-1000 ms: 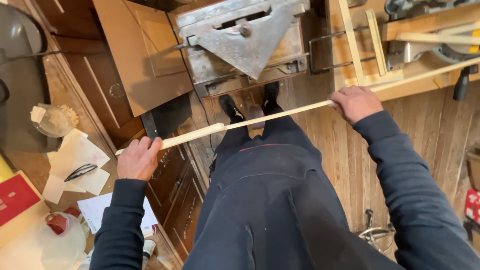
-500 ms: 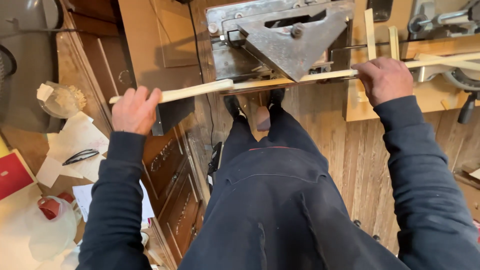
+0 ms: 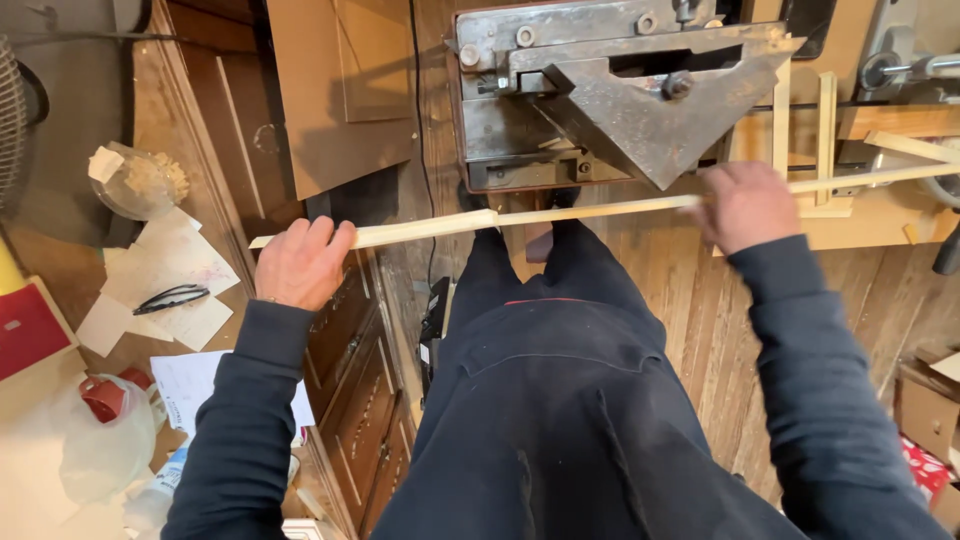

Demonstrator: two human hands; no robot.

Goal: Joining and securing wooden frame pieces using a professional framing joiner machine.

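I hold a long thin pale wooden strip [image 3: 560,213] crosswise in front of me, level and just below a grey metal cutting machine [image 3: 600,90]. My left hand [image 3: 300,262] grips the strip near its wider left end. My right hand [image 3: 745,205] is blurred and closed on the strip further right; the strip runs on past it toward the right edge. Both arms wear dark blue sleeves, and my dark trousers fill the lower middle.
A wooden cabinet with drawers [image 3: 350,400] stands at lower left. On the left worktop lie paper scraps [image 3: 170,270], black-handled scissors [image 3: 172,298], a red box [image 3: 28,328] and a plastic bag [image 3: 100,450]. Wooden frames [image 3: 810,130] sit at right, over a plank floor.
Over the last second the strip swung from tilted to nearly level and came up close to the machine. In the last half second my right hand slid leftward along it.
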